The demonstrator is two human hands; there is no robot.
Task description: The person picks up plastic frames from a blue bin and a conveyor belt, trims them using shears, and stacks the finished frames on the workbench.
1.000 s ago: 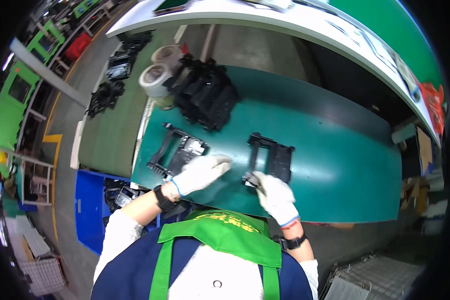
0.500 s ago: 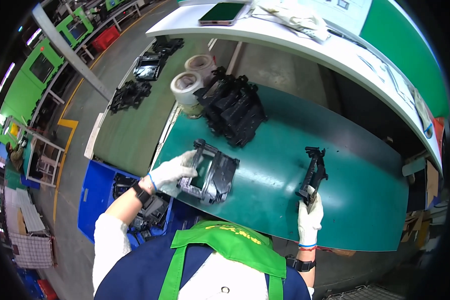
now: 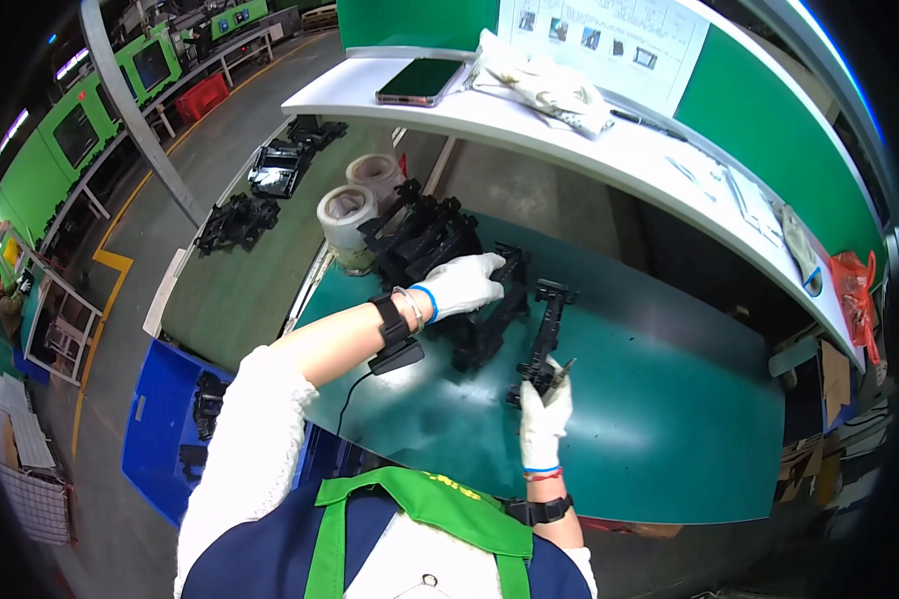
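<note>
A standing row of black plastic frames (image 3: 415, 235) occupies the back left of the green tabletop. At its near right end, my gloved left hand (image 3: 461, 285) grips another black plastic frame (image 3: 489, 324), which stands on edge against the row. My gloved right hand (image 3: 546, 424) is closed around a long, narrow black plastic part (image 3: 546, 324), held upright above the table. A small slim tool (image 3: 566, 369) with a pointed tip sticks out beside that part from the same hand; its kind is unclear.
Two rolls of clear tape or film (image 3: 348, 215) stand left of the row. A conveyor belt (image 3: 260, 290) carries more black parts (image 3: 238, 222). The blue bin (image 3: 155, 424) sits lower left. Over the table's back runs a white shelf (image 3: 569, 130) with a phone (image 3: 422, 80) on it.
My left hand has carried a frame from the near left of the table up to the row's right end. The right hand, still holding its part, has shifted left in view.
</note>
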